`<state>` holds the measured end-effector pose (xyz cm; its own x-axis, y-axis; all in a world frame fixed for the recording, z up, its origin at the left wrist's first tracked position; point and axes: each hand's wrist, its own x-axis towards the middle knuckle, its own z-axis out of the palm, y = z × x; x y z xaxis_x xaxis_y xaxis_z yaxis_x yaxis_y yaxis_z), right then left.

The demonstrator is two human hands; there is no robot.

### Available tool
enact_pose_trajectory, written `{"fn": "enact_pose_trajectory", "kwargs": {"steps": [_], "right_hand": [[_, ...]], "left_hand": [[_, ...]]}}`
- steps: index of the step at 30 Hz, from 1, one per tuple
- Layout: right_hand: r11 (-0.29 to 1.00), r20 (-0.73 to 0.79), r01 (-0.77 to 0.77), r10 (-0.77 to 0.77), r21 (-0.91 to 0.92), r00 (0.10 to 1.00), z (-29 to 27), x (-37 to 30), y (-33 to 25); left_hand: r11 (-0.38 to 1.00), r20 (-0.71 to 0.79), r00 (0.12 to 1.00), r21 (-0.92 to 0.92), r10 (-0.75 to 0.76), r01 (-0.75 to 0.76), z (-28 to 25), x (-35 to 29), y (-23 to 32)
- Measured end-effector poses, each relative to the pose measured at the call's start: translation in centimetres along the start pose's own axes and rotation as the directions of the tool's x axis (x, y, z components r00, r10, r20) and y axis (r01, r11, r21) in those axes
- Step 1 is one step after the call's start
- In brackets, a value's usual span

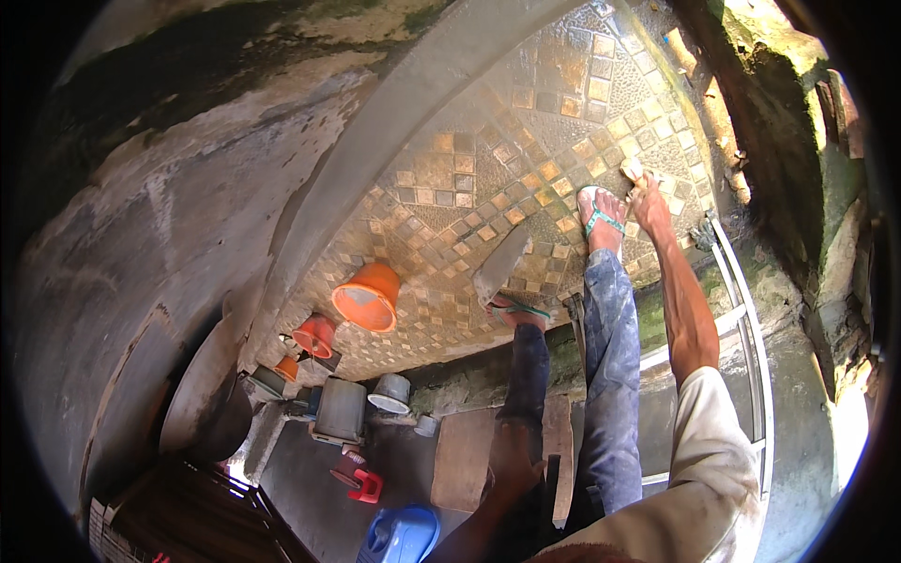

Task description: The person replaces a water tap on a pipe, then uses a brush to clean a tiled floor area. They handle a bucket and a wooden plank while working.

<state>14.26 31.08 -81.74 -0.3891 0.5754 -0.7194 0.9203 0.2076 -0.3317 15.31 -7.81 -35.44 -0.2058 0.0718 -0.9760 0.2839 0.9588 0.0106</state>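
My right arm reaches far forward over the patterned tile floor point(554, 202), where small square tiles are set among rough grey areas. My right hand point(649, 205) is closed around a small pale piece that looks like a sponge or wadded cloth point(633, 169), pressed against the tiles. Just left of it is my right foot in a teal-strapped sandal point(602, 221). My left hand point(511, 462) is low in the view beside my left knee, in shadow; its fingers are too dark to read. A flat grey slab point(502, 263) lies by my left sandal point(521, 308).
An orange bucket point(366, 297), a red bucket point(316, 334) and grey containers point(340, 410) stand to the left. A pale metal ladder-like frame point(741, 314) is at right. Below are a wooden board point(462, 460), a blue plastic container point(404, 533) and a red object point(366, 485). Walls curve around.
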Motion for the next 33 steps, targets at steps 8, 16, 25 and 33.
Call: {"fn": "enact_pose_trajectory", "kwargs": {"steps": [8,16,25,33], "right_hand": [[0.993,0.473,-0.087,0.037,0.085,0.881,-2.4,-22.4,-0.8],[0.933,0.454,-0.209,0.057,0.293,0.889,-6.3,-34.9,-2.5],[0.992,0.504,-0.002,-0.062,0.126,0.861,-16.4,-40.8,-12.7],[0.952,0.654,0.288,-0.156,-0.099,0.74,-21.4,-40.3,-18.0]], "left_hand": [[0.991,-0.111,0.989,0.111,0.093,-0.081,2.5,-1.0,-2.2],[0.986,-0.066,0.997,0.165,0.035,-0.023,0.5,-1.3,-3.6],[0.975,-0.093,0.994,0.206,-0.065,0.083,-0.7,-1.9,-2.8],[0.978,-0.013,0.979,0.043,-0.204,0.204,-3.8,-4.2,-0.8]]}}
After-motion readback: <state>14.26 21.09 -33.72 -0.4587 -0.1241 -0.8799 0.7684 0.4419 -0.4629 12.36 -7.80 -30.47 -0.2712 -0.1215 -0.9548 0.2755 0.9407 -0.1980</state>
